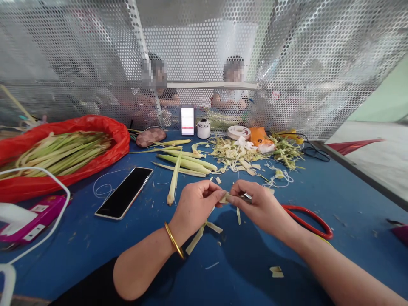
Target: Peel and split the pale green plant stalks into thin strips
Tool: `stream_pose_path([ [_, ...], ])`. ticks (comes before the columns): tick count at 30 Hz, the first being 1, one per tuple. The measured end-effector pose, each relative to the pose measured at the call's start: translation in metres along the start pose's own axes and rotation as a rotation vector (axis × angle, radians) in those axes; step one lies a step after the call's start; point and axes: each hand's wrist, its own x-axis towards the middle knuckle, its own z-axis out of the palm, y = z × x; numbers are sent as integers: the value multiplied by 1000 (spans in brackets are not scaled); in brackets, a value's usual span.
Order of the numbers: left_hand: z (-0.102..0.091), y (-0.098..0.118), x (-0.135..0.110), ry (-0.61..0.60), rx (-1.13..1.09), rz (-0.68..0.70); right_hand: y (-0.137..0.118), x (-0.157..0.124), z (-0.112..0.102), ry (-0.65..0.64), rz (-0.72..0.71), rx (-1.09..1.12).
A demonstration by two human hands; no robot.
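Note:
My left hand (199, 199), with a gold bangle at the wrist, is closed in a pinch on a small piece of pale green leaf (225, 199). My right hand (255, 202) pinches the same piece from the other side, thumb against fingers. A bit of shiny metal (247, 196) shows by the right fingers; whether they hold it I cannot tell. Red looped handles (318, 219) stick out from behind the right forearm, which hides the rest. Below the hands, cut leaf strips (196, 240) lie on the blue table (178, 280). A leaf scrap (276, 272) rests nearer me.
Long green leaves (188, 163) and a heap of trimmings (236, 153) lie beyond my hands. At left are a phone (125, 193), a red bag (123, 136) of leaves and a purple power strip (41, 216) with a white cable. Behind a perforated metal screen (197, 38) sit two people.

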Motion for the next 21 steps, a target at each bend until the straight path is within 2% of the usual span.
stream_pose_path([
  [4,0,-1,0,-47,-16,6,-1,0,1,12,-77,4],
  [6,0,0,0,-49,-11,15,-2,0,1,-17,-65,43],
  [15,-4,3,-1,105,124,68,5,4,-20,-219,278,379],
  [18,-4,2,0,133,67,66,13,7,-27,-151,318,441],
  [21,-4,2,2,196,-16,33,22,11,-28,84,351,458],
])
